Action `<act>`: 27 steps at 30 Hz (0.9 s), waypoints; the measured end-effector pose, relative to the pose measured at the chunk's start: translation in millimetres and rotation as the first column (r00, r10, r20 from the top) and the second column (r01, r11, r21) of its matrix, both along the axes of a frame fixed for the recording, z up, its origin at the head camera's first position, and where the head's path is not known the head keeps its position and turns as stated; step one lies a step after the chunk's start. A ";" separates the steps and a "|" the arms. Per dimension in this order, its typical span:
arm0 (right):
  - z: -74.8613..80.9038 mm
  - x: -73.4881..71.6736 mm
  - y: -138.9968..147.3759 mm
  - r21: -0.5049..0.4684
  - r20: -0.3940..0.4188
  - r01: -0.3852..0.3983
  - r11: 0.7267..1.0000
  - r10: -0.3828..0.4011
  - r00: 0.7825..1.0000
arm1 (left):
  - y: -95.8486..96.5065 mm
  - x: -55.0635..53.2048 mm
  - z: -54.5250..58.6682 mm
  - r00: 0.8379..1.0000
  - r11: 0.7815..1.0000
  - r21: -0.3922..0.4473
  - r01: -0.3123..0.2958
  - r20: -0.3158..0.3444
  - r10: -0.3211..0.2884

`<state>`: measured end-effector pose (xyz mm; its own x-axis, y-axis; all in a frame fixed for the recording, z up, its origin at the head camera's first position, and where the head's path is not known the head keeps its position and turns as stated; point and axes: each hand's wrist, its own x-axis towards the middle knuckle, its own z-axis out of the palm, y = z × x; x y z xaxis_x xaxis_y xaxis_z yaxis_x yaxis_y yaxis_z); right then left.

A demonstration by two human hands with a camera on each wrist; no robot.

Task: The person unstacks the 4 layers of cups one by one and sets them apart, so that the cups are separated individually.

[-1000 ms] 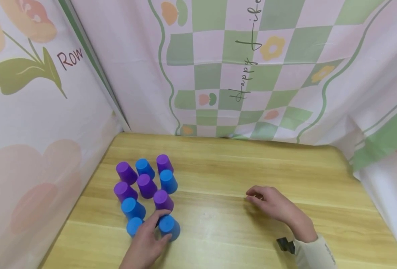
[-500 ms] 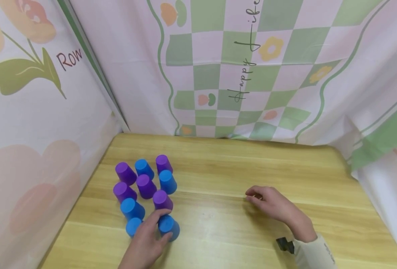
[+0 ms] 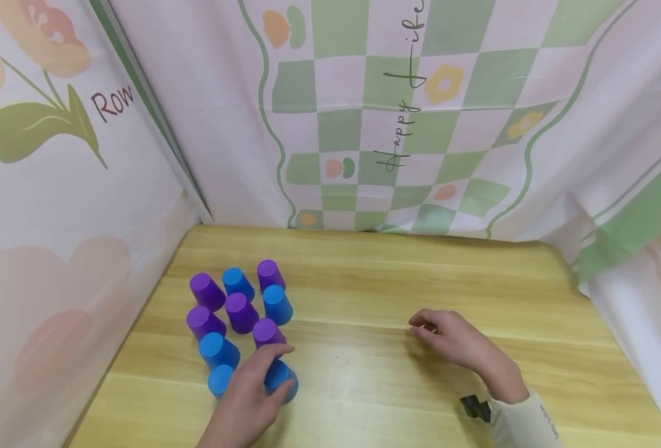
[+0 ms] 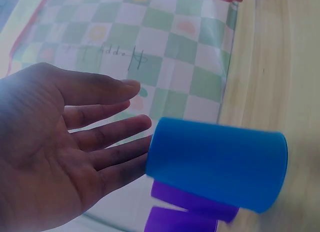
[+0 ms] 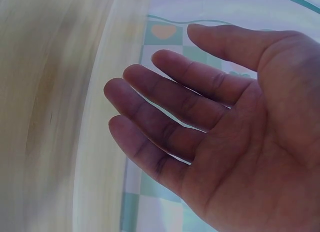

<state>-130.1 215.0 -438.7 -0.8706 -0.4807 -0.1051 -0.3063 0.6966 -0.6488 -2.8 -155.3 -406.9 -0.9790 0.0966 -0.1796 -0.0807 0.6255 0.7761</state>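
My left hand point(image 3: 250, 395) hovers over a blue cup point(image 3: 281, 379) at the near corner of a group of upside-down cups. In the left wrist view its fingers are extended, and the blue cup point(image 4: 217, 164) stands beyond the fingertips, not gripped; whether a finger touches it I cannot tell. A purple cup point(image 3: 268, 331) sits just behind, and another blue cup point(image 3: 219, 379) is partly covered by the hand on its left. Over the right half of the table my right hand point(image 3: 456, 339) holds nothing, its fingers loosely bent, as the right wrist view of the palm point(image 5: 240, 142) confirms.
Several more purple and blue cups stand behind, among them a purple one point(image 3: 242, 313) and a blue one point(image 3: 277, 305). Patterned curtains point(image 3: 341, 130) border the wooden table point(image 3: 364, 274) at the back and sides. A black clip-like piece point(image 3: 476, 407) shows by the right sleeve.
My left hand has risen a little and loosened from the near blue cup, now covering more of its top. The cups stay in place and my right hand has not moved.
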 end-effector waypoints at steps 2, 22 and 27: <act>-0.2 -0.9 -0.8 0.002 -0.001 0.001 1.000 -0.001 1.000 | 3.3 -2.9 1.7 1.000 1.000 0.002 0.015 -0.009 -0.015; 16.9 -15.4 -7.5 0.147 -0.149 0.076 0.986 -0.053 0.987 | 49.2 -77.5 32.0 0.974 0.855 -0.515 0.056 -0.161 -0.161; 26.8 -23.1 -1.0 0.264 -0.208 0.130 0.956 -0.075 0.975 | 39.6 -99.6 42.6 0.980 0.778 -0.626 0.049 -0.121 -0.159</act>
<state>-153.2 214.0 -411.9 -0.9302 -0.3644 -0.0444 -0.3248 0.8733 -0.3632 -102.4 -115.7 -364.3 -0.9893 0.1221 -0.0803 0.1023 0.9710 0.2161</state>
